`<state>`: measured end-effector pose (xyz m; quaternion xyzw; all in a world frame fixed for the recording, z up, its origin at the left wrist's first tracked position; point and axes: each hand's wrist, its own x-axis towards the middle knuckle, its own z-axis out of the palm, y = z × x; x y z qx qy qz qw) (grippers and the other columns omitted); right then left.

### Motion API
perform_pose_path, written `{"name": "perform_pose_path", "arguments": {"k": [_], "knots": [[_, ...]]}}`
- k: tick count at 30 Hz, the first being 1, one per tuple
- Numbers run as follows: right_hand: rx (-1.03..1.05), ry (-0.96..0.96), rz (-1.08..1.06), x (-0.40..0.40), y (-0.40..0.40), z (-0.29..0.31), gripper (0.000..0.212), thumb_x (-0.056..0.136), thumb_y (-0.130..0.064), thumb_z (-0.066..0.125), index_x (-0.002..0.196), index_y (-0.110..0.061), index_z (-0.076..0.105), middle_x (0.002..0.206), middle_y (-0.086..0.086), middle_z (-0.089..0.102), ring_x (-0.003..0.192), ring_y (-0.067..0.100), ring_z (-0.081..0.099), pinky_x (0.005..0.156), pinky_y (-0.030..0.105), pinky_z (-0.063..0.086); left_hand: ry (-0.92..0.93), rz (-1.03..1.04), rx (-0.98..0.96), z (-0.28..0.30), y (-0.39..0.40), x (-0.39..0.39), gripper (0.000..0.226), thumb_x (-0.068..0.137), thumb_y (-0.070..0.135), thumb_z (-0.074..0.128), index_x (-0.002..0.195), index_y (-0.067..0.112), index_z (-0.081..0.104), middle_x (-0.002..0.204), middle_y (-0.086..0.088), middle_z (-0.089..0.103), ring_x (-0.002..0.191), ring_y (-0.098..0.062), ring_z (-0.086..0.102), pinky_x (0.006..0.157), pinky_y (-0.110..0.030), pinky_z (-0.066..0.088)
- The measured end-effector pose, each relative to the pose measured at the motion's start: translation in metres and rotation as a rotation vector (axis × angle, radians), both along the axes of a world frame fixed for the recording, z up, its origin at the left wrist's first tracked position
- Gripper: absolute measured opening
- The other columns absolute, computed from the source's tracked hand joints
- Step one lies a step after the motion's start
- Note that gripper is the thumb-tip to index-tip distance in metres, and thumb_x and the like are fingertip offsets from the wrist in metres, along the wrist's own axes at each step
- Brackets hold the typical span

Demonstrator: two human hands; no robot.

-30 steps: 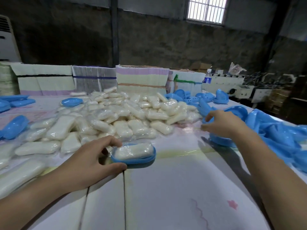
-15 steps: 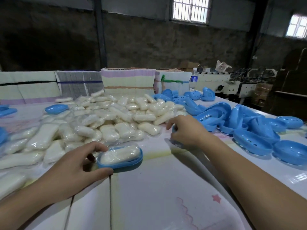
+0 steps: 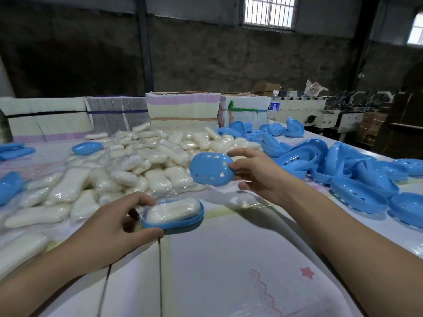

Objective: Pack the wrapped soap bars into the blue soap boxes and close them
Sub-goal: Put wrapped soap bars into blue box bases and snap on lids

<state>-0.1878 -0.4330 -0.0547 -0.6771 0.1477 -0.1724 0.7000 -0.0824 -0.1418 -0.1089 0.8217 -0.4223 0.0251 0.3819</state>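
A blue soap box base (image 3: 183, 221) lies on the table in front of me with a wrapped white soap bar (image 3: 172, 209) in it. My left hand (image 3: 109, 232) grips the base's left end between thumb and fingers. My right hand (image 3: 258, 175) holds a blue perforated box half (image 3: 210, 168) in the air, above and to the right of the filled base, its hollow side turned away from me. A big heap of wrapped soap bars (image 3: 137, 165) spreads behind the base.
Several empty blue box halves (image 3: 357, 172) are piled on the right of the table (image 3: 229, 271), with more at the far left (image 3: 9, 186) and one (image 3: 87, 148) on the soap heap. Stacks of flat cartons (image 3: 183, 108) line the back edge. A water bottle (image 3: 273, 106) stands there.
My right hand has lifted a blue box half off the table and brought it left, toward the filled base. The left hand stays on the base. The camera turned slightly right.
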Motion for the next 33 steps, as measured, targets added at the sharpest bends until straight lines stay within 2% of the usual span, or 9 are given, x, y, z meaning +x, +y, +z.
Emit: {"name": "perform_pose_path", "arguments": {"k": [5,7,10,15,18,22,26,29,33], "knots": [[-0.147,0.168,-0.061,0.004,-0.003,-0.012,0.043,0.082,-0.014,0.072,0.121,-0.026,0.059,0.11,0.013,0.061,0.056,0.015,0.054,0.046,0.025,0.043,0.017,0.001,0.002,0.0,0.0,0.001,0.047,0.066,0.042,0.086,0.103,0.05,0.059,0.085,0.015,0.063,0.074,-0.014,0.063,0.074,-0.02,0.047],[-0.395,0.229,-0.059,0.006,-0.003,-0.018,0.062,0.075,-0.017,0.079,0.129,-0.031,0.053,0.113,0.008,0.056,0.059,0.009,0.057,0.052,0.022,0.048,0.02,0.004,0.008,0.0,-0.001,0.001,0.046,0.066,0.043,0.085,0.103,0.05,0.058,0.087,0.018,0.062,0.074,-0.014,0.062,0.075,-0.021,0.048],[-0.842,0.244,-0.069,0.01,-0.003,-0.021,0.081,0.066,-0.027,0.085,0.137,-0.032,0.044,0.119,-0.001,0.05,0.093,0.01,0.056,0.069,0.019,0.048,0.016,0.006,0.015,0.0,-0.001,0.0,0.045,0.067,0.046,0.084,0.103,0.05,0.058,0.091,0.021,0.062,0.079,-0.012,0.062,0.076,-0.021,0.048],[-1.165,0.253,-0.098,0.012,-0.002,-0.021,0.082,0.062,-0.039,0.084,0.135,-0.031,0.047,0.113,-0.007,0.046,0.097,0.01,0.047,0.066,0.019,0.038,0.019,0.007,0.017,0.0,0.0,0.0,0.044,0.066,0.05,0.083,0.102,0.048,0.059,0.094,0.021,0.064,0.085,-0.01,0.062,0.081,-0.027,0.052],[-1.141,0.172,-0.169,0.008,0.002,-0.017,0.067,0.059,-0.047,0.081,0.121,-0.033,0.058,0.104,-0.01,0.057,0.088,0.007,0.054,0.065,0.022,0.043,0.013,0.002,0.025,0.0,0.0,0.001,0.047,0.065,0.054,0.081,0.105,0.05,0.057,0.097,0.031,0.06,0.086,-0.009,0.062,0.081,-0.027,0.052],[-0.8,0.047,-0.083,0.005,0.015,-0.012,0.042,0.063,-0.054,0.077,0.101,-0.045,0.061,0.094,-0.019,0.066,0.087,0.001,0.062,0.069,0.022,0.047,0.014,0.0,0.016,0.0,0.0,0.002,0.057,0.054,0.071,0.072,0.105,0.05,0.058,0.094,0.022,0.065,0.087,-0.01,0.062,0.079,-0.026,0.052],[-0.853,0.02,0.049,0.004,0.034,-0.012,0.056,0.051,-0.068,0.066,0.103,-0.049,0.062,0.096,-0.023,0.065,0.088,-0.007,0.058,0.073,0.02,0.044,0.022,-0.016,0.021,-0.001,-0.001,0.004,0.051,0.062,0.059,0.082,0.105,0.053,0.057,0.1,0.026,0.064,0.09,-0.012,0.062,0.081,-0.023,0.051],[-0.924,-0.022,0.146,0.005,0.043,-0.014,0.058,0.057,-0.068,0.062,0.11,-0.044,0.064,0.098,-0.022,0.065,0.089,-0.003,0.058,0.069,0.019,0.042,0.026,-0.036,0.015,-0.001,-0.002,0.003,0.052,0.06,0.06,0.081,0.105,0.053,0.056,0.108,0.034,0.061,0.093,-0.007,0.061,0.081,-0.017,0.048],[-1.008,0.013,0.252,0.007,0.049,-0.017,0.062,0.063,-0.07,0.057,0.117,-0.039,0.062,0.098,-0.019,0.063,0.087,-0.002,0.055,0.067,0.016,0.038,0.074,-0.021,-0.016,-0.001,-0.003,0.004,0.063,0.062,0.048,0.088,0.111,0.049,0.05,0.112,0.024,0.064,0.095,-0.002,0.058,0.077,-0.012,0.045]]}}
